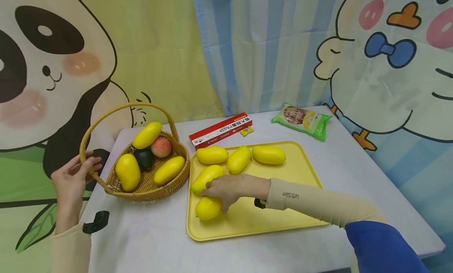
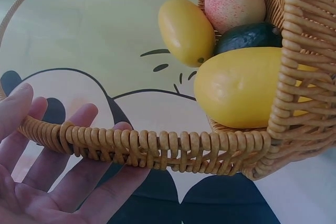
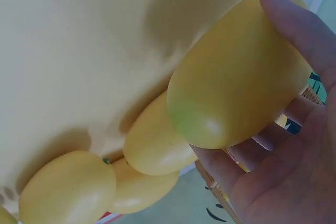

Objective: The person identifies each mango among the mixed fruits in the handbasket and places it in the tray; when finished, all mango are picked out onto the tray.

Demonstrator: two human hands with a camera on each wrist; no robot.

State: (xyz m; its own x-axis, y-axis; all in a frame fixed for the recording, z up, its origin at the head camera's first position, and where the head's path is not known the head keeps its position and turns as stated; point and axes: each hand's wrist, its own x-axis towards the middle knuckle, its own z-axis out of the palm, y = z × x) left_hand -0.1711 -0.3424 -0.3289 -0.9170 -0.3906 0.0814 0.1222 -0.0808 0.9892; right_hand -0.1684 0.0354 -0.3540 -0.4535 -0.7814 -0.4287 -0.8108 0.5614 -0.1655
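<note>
At the left of the head view my left hand (image 1: 72, 180) holds the handle of a wicker basket (image 1: 155, 193); the left wrist view shows fingers behind the handle (image 2: 173, 148) and thumb at its near side. Inside the basket lie several yellow mangoes (image 1: 128, 172), a peach (image 1: 161, 147) and a dark green avocado (image 1: 143, 159). Over the yellow tray (image 1: 262, 222), my right hand (image 1: 226, 188) grips a mango (image 3: 236, 77) between thumb and fingers. Another mango (image 1: 207, 179) lies just beyond that hand, and more mangoes (image 1: 238, 159) line the tray's far side.
Behind the tray lie a red pasta box (image 1: 221, 130) and a small yellow packet (image 1: 247, 131). A green bag (image 1: 302, 120) rests at the back right of the white table (image 1: 141, 233). Printed curtains (image 1: 170, 48) hang behind the table.
</note>
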